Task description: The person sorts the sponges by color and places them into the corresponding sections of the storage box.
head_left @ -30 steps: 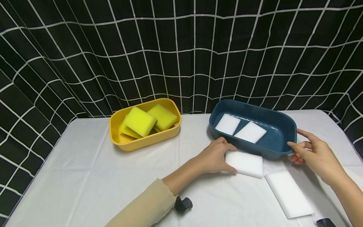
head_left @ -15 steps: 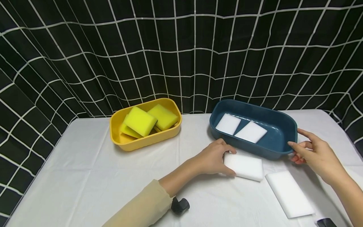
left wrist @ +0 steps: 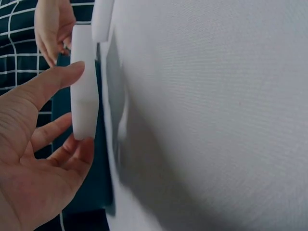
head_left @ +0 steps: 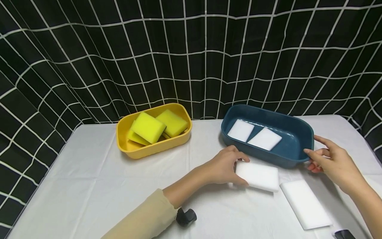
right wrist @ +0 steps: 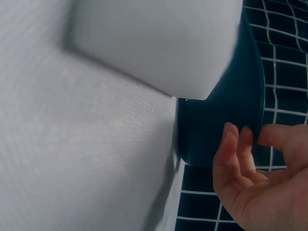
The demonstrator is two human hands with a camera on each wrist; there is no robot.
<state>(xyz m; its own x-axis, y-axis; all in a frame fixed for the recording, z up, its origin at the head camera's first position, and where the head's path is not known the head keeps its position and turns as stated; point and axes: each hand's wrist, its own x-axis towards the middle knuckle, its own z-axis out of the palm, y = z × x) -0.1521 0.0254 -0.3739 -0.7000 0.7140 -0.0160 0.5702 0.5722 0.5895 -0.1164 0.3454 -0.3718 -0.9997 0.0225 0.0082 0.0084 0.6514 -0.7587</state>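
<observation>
My left hand (head_left: 224, 167) grips a white sponge block (head_left: 258, 176) by its left end, with the thumb on one edge and fingertips on the other. The left wrist view shows the same sponge (left wrist: 85, 86) between thumb and fingers, slightly off the cloth. Just behind it stands a dark blue plastic bin (head_left: 293, 159) with two white sponges (head_left: 264, 138) inside. At the bin's right end, my right hand (head_left: 335, 164) pinches the rim between thumb and fingers. The right wrist view shows that hand (right wrist: 264, 178) at the bin's edge.
Another white sponge block (head_left: 305, 204) lies on the white cloth (head_left: 119, 199) at front right. A yellow bin (head_left: 155, 151) holding several yellow sponges (head_left: 148, 127) stands at back left. A black grid-patterned curtain (head_left: 206, 66) hangs behind the table.
The sponge in my left hand has come slightly toward the front and looks raised from the cloth. My left forearm has shifted a little left; the right hand stays at the bin rim.
</observation>
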